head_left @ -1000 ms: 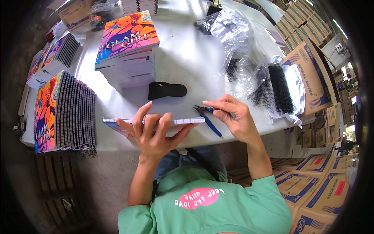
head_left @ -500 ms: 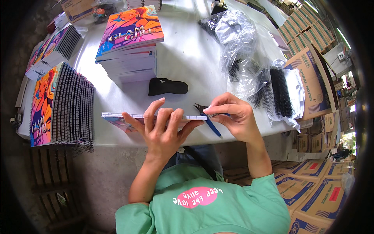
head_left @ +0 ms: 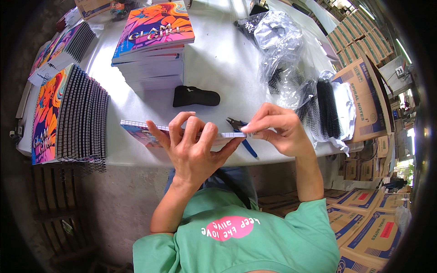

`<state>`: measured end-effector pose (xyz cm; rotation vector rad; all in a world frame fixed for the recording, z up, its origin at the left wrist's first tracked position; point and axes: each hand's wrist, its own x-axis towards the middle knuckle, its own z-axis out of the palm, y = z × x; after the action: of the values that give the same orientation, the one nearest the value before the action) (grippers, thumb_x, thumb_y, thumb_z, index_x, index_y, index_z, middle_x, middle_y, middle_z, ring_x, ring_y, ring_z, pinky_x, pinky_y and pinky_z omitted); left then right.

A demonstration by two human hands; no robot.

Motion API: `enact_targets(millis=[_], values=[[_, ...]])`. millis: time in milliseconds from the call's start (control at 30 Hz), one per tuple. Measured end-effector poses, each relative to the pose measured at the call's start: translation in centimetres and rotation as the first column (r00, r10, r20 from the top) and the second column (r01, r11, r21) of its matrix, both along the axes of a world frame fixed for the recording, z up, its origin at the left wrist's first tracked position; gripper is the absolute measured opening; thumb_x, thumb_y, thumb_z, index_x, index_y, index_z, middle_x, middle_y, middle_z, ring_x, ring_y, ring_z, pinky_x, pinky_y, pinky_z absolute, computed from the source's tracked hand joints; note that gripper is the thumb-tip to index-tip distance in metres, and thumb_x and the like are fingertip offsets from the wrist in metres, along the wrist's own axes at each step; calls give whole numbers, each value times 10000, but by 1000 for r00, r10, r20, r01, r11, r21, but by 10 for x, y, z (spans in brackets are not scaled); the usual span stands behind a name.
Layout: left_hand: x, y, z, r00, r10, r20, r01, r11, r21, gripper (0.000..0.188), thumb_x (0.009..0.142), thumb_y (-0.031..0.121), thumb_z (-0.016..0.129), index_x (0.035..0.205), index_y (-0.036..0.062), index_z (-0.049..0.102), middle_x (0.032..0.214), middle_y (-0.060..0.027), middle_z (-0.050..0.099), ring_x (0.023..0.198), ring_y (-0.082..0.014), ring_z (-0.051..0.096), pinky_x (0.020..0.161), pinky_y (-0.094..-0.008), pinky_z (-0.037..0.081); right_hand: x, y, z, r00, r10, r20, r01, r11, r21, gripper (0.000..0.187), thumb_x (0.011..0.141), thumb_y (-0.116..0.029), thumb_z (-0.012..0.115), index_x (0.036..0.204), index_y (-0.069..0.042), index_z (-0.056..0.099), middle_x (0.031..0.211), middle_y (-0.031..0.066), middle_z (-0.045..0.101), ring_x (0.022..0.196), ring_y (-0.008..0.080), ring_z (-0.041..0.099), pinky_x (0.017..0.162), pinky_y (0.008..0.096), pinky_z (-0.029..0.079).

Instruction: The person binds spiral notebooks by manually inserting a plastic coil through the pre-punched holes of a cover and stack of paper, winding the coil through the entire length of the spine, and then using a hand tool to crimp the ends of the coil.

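Observation:
My left hand (head_left: 193,145) grips a notebook (head_left: 143,134) on its edge near the front of the table. The punched edge faces up, and part of the colourful cover shows beside my fingers. At the notebook's right end, my right hand (head_left: 277,129) is closed in a pinch. A short piece of spiral binding coil (head_left: 251,135) peeks out between thumb and fingers there; the rest is hidden. Cutting pliers (head_left: 248,148) with blue handles lie on the table, partly behind the notebook's end and my right hand.
Beyond my hands lie a black pouch (head_left: 196,96) and a tall notebook stack (head_left: 152,50). Coil-bound notebooks (head_left: 82,120) stand at the left. To the right are clear plastic bags (head_left: 282,50), black coils (head_left: 328,109) and an open carton (head_left: 362,98). More cartons (head_left: 364,218) sit lower right.
The view has shifted slightly. My right hand has turned a little at the notebook's end, still pinching. The left hand keeps its hold on the notebook.

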<state>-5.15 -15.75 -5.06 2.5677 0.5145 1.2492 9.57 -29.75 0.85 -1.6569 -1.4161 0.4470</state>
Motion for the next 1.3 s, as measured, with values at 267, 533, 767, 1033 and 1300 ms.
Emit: enact_targets(millis=[267, 533, 767, 1033, 1300], values=[[2, 0, -2, 998, 61, -9, -60, 997, 44, 454, 648, 546, 714, 681, 120, 559, 804, -16, 523, 997, -223, 508, 1072, -630, -72, -15, -3, 14, 968, 11, 252, 15, 995, -103, 209, 788, -8, 654, 992, -50, 676, 801, 76, 593, 631, 171, 573, 553, 297, 441], [0, -2, -1, 999, 37, -8, -37, 997, 62, 418, 690, 544, 695, 855, 171, 610, 820, 8, 518, 1009, -207, 516, 1063, -647, -58, -23, 2, -8, 975, -212, 62, 207, 975, 83, 238, 733, -11, 714, 964, -66, 693, 722, 58, 567, 576, 153, 545, 501, 280, 417], [4, -8, -1, 999, 23, -24, -21, 996, 88, 249, 730, 386, 706, 876, 202, 624, 804, 66, 519, 1005, -144, 535, 1047, -678, -58, -31, 0, -12, 916, -335, 222, 299, 937, 181, 320, 675, 26, 737, 959, -119, 715, 697, 40, 562, 550, 127, 513, 482, 273, 401], [9, -14, -1, 1000, 23, 2, -23, 996, 81, 203, 745, 362, 701, 850, 201, 636, 782, 69, 526, 1058, -154, 525, 1038, -656, -97, -25, -4, -12, 930, -314, 192, 289, 946, 148, 322, 660, 27, 745, 949, -113, 714, 751, 46, 632, 617, 141, 587, 516, 255, 456], [15, -19, 3, 999, -35, -8, 36, 997, 75, 216, 728, 350, 725, 796, 180, 612, 794, 58, 532, 1070, -177, 522, 1011, -661, -131, -18, -2, -17, 877, -301, 374, 195, 935, 295, 251, 697, 5, 727, 938, -64, 698, 781, 64, 656, 648, 196, 617, 577, 271, 486]])
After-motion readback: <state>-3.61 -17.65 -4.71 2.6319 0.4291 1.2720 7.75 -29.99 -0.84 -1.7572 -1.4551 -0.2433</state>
